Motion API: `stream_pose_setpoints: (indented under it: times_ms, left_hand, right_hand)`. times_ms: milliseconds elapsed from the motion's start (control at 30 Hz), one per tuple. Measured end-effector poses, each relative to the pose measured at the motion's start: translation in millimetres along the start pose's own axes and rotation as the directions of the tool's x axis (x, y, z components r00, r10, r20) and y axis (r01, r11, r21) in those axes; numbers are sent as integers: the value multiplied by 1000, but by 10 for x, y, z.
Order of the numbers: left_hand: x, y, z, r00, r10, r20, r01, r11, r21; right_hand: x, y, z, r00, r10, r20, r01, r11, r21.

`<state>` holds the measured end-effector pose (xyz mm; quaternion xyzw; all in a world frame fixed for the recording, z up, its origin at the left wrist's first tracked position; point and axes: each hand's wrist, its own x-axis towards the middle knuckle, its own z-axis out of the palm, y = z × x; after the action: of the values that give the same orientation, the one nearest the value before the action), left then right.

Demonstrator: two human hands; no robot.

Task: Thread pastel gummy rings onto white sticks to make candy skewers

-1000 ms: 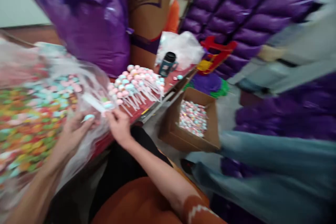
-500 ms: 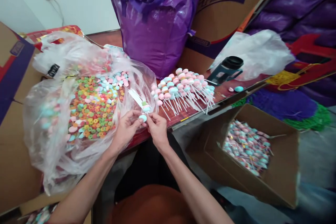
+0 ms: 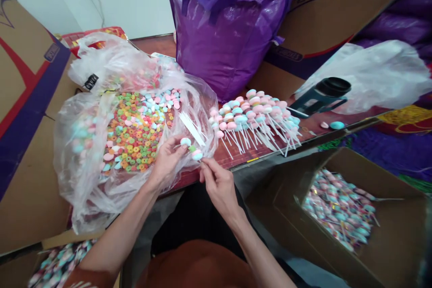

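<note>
Between its thumb and fingertips, my left hand (image 3: 168, 157) pinches a pale blue and white marshmallow (image 3: 185, 142). My right hand (image 3: 218, 182) grips the thin stick of a candy skewer (image 3: 196, 155), which carries a pink, white and blue marshmallow with a green gummy ring at its tip. The loose marshmallow is close to that tip; whether they touch I cannot tell. Just beyond my hands lies a bundle of white sticks (image 3: 191, 128) on clear plastic. To the left, an opened plastic bag (image 3: 81, 189) bears many gummy rings (image 3: 135, 144) and small marshmallows (image 3: 165, 101).
Finished-looking candy skewers (image 3: 256, 114) are piled on the red table (image 3: 232, 157). Behind them stand a purple bag (image 3: 222, 36) and a dark bottle (image 3: 320, 96). A cardboard box (image 3: 398, 220) of wrapped candies is below the table edge at right; another box of candies sits lower left.
My hands have drawn slightly apart. My right hand has shifted down the stick, and the green ring now shows between the two marshmallows. The view has swung left.
</note>
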<state>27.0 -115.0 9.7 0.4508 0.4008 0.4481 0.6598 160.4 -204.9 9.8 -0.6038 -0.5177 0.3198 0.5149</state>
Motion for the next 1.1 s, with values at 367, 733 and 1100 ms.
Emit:
stream_pose_setpoints:
  times_ms: [367,733,1100]
  left_hand:
    - [4,19,-91,992,-68,-109,46,981,-191]
    - [-59,-170,-166,952,304,-29,-254,840,479]
    - [-202,-255,-119,983,167,71,-181,885,428]
  right_hand:
    - [-101,-25,-12,999,-36,28,39,989,-145]
    - [-42,-165,8,993,-63,97,93,932,-351]
    - [100,16,128,1000,-21,-6,19,963,-269]
